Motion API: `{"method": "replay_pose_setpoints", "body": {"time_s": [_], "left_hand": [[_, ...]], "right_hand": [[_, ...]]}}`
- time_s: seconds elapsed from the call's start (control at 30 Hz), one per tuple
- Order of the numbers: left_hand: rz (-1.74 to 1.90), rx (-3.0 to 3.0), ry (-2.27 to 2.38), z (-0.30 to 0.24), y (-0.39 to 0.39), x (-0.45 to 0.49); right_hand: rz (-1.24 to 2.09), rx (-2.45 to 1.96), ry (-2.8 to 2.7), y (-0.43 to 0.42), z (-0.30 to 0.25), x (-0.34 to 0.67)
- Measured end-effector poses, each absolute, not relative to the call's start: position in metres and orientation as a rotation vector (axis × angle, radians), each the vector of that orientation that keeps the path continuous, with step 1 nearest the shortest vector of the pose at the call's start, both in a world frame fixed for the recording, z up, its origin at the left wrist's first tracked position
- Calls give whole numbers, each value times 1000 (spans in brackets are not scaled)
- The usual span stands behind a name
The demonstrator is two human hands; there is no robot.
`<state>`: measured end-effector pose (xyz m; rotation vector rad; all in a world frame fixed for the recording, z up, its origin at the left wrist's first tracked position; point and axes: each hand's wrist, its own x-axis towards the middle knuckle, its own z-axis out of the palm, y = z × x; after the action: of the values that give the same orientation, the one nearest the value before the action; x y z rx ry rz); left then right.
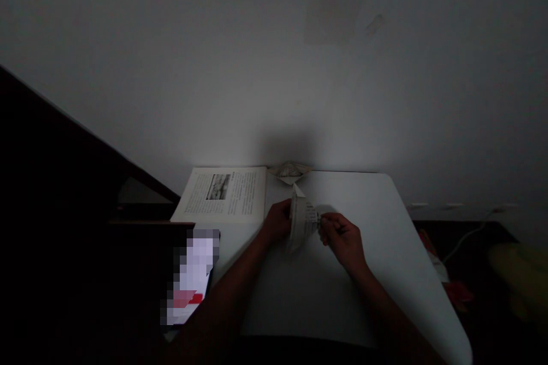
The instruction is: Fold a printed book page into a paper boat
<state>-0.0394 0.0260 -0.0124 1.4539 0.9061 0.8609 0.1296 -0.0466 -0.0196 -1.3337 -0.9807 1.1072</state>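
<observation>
A folded piece of printed paper (302, 218) stands upright between both hands above a white table (377, 222). My left hand (277, 222) is closed on its left side. My right hand (342, 238) pinches its right corner. The light is dim, so the fingers show only in part. A finished folded paper boat (290, 171) lies at the table's far edge, just beyond the held paper.
An open book (225, 193) with printed text and a photo lies at the table's far left. A lit phone screen (193, 274), blurred out, sits at the left edge. A pale wall rises behind. Dark furniture fills the left; cables and cloth lie on the floor at right.
</observation>
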Motion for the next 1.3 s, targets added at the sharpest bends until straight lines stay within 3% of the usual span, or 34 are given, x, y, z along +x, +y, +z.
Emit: {"method": "replay_pose_setpoints", "body": {"time_s": [0.43, 0.77, 1.03, 1.3], "left_hand": [[810, 1611, 982, -8, 26, -39], [920, 1654, 917, -20, 29, -41], [1005, 1639, 817, -20, 27, -37], [1019, 1668, 739, -10, 25, -38]], "right_hand": [[1077, -1383, -1139, -47, -19, 126], [645, -1549, -1450, -34, -10, 114], [709, -1537, -1574, -27, -6, 111], [1072, -1302, -1374, -26, -15, 124]]}}
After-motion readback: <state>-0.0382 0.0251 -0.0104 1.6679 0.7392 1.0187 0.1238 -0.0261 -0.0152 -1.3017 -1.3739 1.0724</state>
